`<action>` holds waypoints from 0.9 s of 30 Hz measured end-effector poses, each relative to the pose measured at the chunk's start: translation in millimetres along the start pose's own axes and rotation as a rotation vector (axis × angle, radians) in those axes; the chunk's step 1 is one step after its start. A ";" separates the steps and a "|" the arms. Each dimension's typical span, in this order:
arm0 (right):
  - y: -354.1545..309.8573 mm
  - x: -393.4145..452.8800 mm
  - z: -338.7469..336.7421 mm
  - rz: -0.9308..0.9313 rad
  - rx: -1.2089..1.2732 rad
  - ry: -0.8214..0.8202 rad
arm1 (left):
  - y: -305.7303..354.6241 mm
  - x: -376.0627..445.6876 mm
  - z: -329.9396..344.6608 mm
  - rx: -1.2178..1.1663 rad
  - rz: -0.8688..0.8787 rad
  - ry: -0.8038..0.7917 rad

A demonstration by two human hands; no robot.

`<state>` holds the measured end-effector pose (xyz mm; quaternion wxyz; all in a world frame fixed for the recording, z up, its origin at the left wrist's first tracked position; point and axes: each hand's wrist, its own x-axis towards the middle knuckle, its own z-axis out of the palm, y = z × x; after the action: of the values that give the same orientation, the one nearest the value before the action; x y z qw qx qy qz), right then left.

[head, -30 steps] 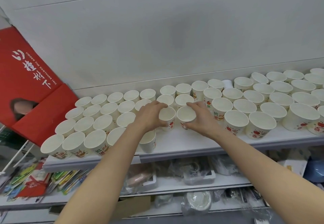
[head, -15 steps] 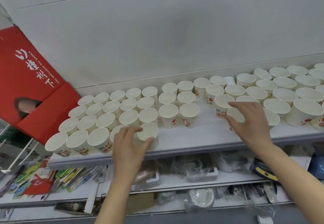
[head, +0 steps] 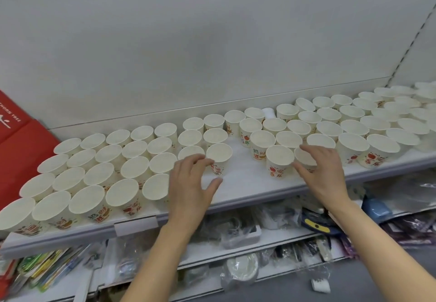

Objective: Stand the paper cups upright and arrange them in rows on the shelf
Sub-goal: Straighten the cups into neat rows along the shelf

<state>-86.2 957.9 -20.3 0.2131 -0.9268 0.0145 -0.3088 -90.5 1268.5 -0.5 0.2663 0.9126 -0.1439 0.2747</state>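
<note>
Many white paper cups with red and orange print stand upright on the white shelf (head: 243,183). On the left they form a tidy block of rows (head: 94,183); on the right sits a looser group (head: 354,124). My left hand (head: 191,183) hovers over the shelf's front between the block's last front cup (head: 155,186) and a cup behind it (head: 219,154). Its fingers are spread and hold nothing. My right hand (head: 323,171) grips a front cup (head: 304,157) of the right group, thumb on its left side, fingers over its rim. A bare strip of shelf separates the two groups.
A red box (head: 14,141) stands at the shelf's left end. A price-tag holder (head: 135,225) hangs on the front edge. The lower shelves (head: 236,242) are crowded with plastic-wrapped goods. A white back panel (head: 212,53) rises behind the cups.
My left hand let go of the front-row cup and moved right, now open. My right hand stayed at the right group's front and closed on a cup. The view shifted right.
</note>
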 end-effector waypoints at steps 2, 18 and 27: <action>5.0 -2.1 -4.2 0.026 -0.005 0.001 | 39.0 22.7 31.1 -0.057 0.084 -0.154; 3.0 -13.7 -15.4 0.231 0.170 -0.085 | 36.7 1.3 28.2 -0.137 -0.026 -0.156; -96.5 -32.9 29.6 0.014 0.453 -0.254 | -26.3 -1.8 -25.1 0.175 -0.110 -0.237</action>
<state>-105.7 1062.2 -21.3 0.4175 -0.8867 -0.0755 -0.1840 -91.8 1304.4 5.5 0.1813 0.9649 -0.0998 0.1617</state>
